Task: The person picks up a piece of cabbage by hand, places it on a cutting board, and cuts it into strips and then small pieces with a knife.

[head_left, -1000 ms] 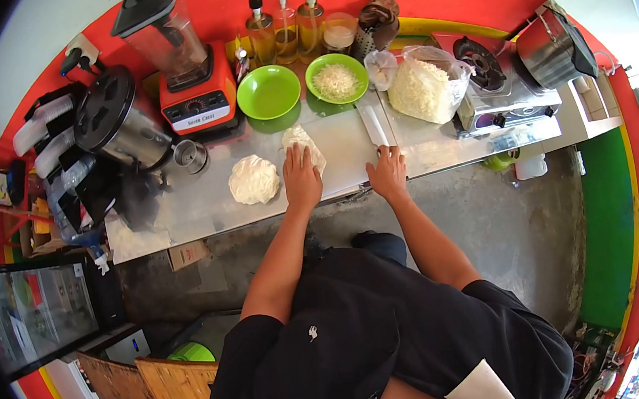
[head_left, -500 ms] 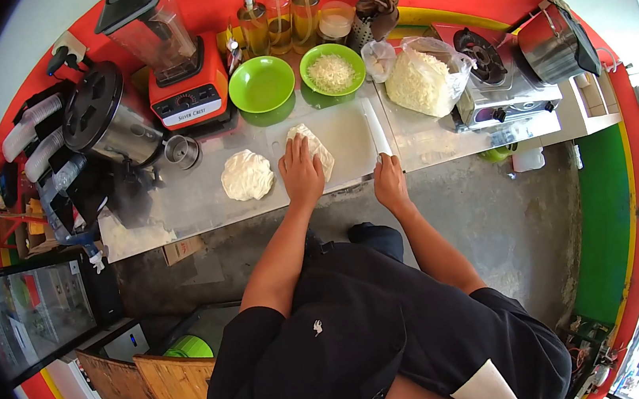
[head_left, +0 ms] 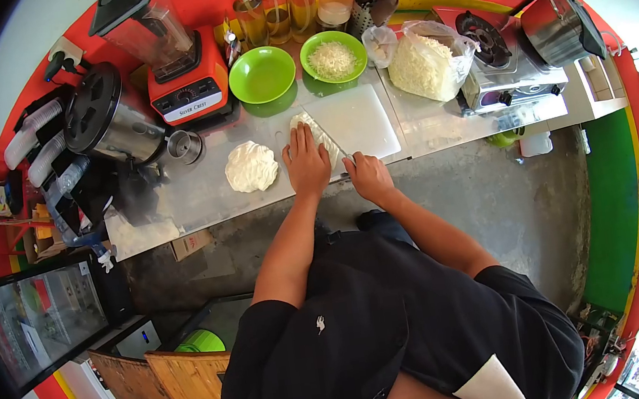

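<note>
My left hand (head_left: 307,159) lies with its fingers flat on a pale folded flatbread (head_left: 324,141), which rests on the left part of a white cutting board (head_left: 366,120). My right hand (head_left: 369,176) is closed round the handle of a knife (head_left: 334,139). The blade is seen nearly edge-on and runs along the right side of the flatbread; whether it touches is not clear. Left of the board, a second round flatbread (head_left: 252,167) sits on the metal counter (head_left: 212,205).
Behind the board stand a green bowl (head_left: 262,79) and another green bowl (head_left: 314,74) holding pale shreds. A bag of shreds (head_left: 431,70) and a gas stove (head_left: 517,87) are to the right. On the left are a blender (head_left: 190,88), a metal cup (head_left: 184,147) and a large pot (head_left: 113,113).
My right hand has brought the knife leftward, from the board's right edge to the flatbread, and the blade has turned edge-on. My left hand stays on the flatbread. The view has shifted slightly.
</note>
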Demonstrator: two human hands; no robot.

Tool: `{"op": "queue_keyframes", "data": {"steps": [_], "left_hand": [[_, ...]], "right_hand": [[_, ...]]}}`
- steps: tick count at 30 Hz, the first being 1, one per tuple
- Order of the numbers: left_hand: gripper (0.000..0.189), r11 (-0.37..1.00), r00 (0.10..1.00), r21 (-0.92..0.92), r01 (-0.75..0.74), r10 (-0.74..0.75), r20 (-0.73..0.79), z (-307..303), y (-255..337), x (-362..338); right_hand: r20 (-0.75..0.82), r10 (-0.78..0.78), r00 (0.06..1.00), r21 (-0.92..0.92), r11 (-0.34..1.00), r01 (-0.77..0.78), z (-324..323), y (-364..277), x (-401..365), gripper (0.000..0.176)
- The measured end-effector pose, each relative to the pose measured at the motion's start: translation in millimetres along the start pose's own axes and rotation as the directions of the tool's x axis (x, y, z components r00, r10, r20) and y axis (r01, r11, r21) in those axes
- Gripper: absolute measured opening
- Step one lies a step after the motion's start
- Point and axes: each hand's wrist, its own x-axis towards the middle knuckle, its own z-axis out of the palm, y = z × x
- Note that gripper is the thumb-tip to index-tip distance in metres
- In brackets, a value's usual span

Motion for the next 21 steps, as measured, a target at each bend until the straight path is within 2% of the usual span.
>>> {"op": "queue_keyframes", "data": {"steps": [2,5,17,21], "left_hand": [[0.059,1.0,1.0,0.003,0.001,-0.001,0.003,-0.2,-0.1,-0.1],[0.059,1.0,1.0,0.004,0.005,-0.005,-0.003,-0.4,0.6,0.4],[0.059,1.0,1.0,0.011,0.002,-0.002,-0.001,-0.6,1.6,0.5],[0.059,1.0,1.0,0.024,-0.004,0.004,-0.008,0.7,0.7,1.1]], "right_hand": [[0.091,0.063,0.994,-0.112,0.992,-0.053,-1.8,-5.9,0.4,0.041],[0.096,0.111,0.989,-0.218,0.972,-0.088,2.1,-11.4,-1.6,0.044],[0.159,0.095,0.983,-0.372,0.928,-0.03,-10.0,-26.5,-4.6,0.04],[0.18,0.099,0.979,-0.371,0.928,-0.025,-13.3,-34.2,2.9,0.038]]}}
